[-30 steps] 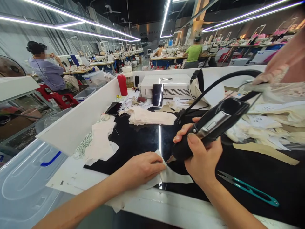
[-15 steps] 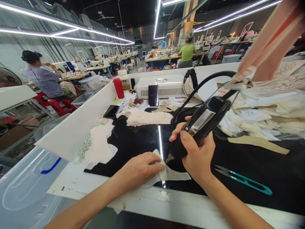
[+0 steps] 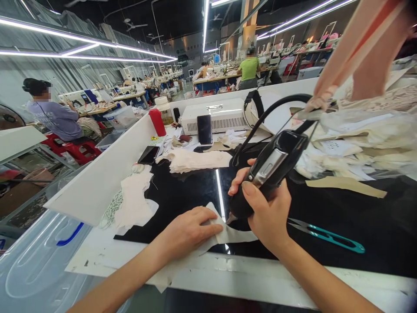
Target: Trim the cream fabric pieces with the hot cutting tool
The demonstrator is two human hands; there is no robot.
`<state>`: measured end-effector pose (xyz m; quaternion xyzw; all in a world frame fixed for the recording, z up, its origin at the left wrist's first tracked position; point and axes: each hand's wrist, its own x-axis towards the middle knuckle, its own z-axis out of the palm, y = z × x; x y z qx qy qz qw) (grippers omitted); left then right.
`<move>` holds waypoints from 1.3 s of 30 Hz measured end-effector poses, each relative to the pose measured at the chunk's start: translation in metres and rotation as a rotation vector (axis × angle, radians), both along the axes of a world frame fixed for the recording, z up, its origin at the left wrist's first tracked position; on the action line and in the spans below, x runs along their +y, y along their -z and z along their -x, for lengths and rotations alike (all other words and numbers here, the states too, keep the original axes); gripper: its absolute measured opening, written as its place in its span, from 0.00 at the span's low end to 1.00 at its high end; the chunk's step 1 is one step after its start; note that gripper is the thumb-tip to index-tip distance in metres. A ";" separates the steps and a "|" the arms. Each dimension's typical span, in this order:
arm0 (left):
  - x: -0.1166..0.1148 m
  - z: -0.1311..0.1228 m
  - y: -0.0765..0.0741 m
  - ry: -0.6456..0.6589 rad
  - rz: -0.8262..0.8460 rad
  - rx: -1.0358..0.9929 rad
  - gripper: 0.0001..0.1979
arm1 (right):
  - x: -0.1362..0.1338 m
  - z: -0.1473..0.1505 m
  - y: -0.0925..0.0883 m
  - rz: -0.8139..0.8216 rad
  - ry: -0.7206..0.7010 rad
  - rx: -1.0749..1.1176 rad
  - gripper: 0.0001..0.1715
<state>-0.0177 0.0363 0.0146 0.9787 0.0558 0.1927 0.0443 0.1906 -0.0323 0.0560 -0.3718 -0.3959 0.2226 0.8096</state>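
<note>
My right hand (image 3: 267, 208) is wrapped round a black handheld tool with a silver lever (image 3: 270, 167); a black cable and a tied pink cloth strip are at its upper end. The tool's lower tip meets a pale fabric piece (image 3: 236, 235) on the glossy black surface. Across that fabric's left part lies my left hand (image 3: 192, 228), palm down, its fingers spread a little and pressing on the cloth. Teal thread snips (image 3: 335, 239) rest to the right of my right hand.
Pale fabric pieces (image 3: 200, 161) lie behind, with more (image 3: 135, 200) at the left. Further back are a phone (image 3: 204, 129), a red container (image 3: 157, 122) and a white vented box (image 3: 213, 118). Fabric heaps (image 3: 342, 150) fill the right. Two people sit beyond the white partition (image 3: 104, 174).
The view has shifted slightly, so the scene sits a little further left. Both hands keep nearly the same pose on the tool and the fabric.
</note>
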 end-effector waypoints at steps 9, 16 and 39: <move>0.004 0.001 -0.001 0.016 0.000 0.005 0.12 | -0.002 0.001 -0.003 0.004 -0.004 -0.022 0.16; -0.015 -0.012 -0.012 -0.026 0.016 -0.109 0.10 | -0.022 -0.015 -0.007 0.009 0.036 0.042 0.23; -0.059 -0.022 0.013 -0.144 0.130 -0.190 0.12 | -0.031 -0.014 -0.011 0.006 -0.001 0.066 0.19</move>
